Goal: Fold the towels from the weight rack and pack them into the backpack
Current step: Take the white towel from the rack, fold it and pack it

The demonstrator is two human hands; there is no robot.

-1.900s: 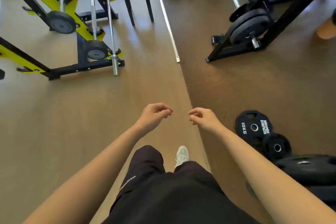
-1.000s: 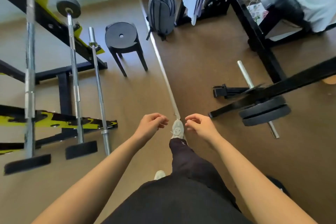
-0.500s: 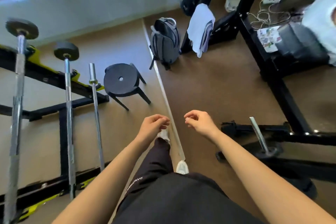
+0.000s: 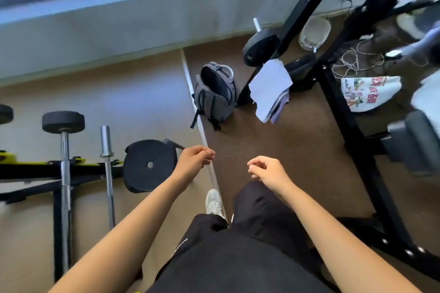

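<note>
A: Two or so towels (image 4: 270,88), pale one on top and a greyer one under it, draped over the black weight rack (image 4: 300,12). Well ahead of the right hand (image 4: 269,171), a bit to its right, no contact.

B: Backpack?

A: Grey backpack (image 4: 215,94) upright on the floor (image 4: 285,145), top unzipped and gaping. Just left of the towels, ahead of both hands, nearly in line with the gap between them. Apart from either hand.

B: Hand states, quick.

A: Left hand (image 4: 194,162) loosely curled, thumb against fingertips, grasping nothing. Right hand same: half-curled, nothing in it. Both held out in the air over the floor, near each other, with a gap between.

B: Around them?

A: Round black stool (image 4: 148,165) just left of the left hand, partly behind the wrist. Farther left, two chrome barbells (image 4: 107,164) standing in a black and yellow frame. White floor strip (image 4: 202,131) runs from under the left hand up past the backpack. Pale shoe (image 4: 214,202) below and between the hands, dark trousers (image 4: 238,257) beneath. Printed bag (image 4: 366,93) and tangled cables (image 4: 357,62) far ahead-right of the right hand, beyond a rack post.
</note>
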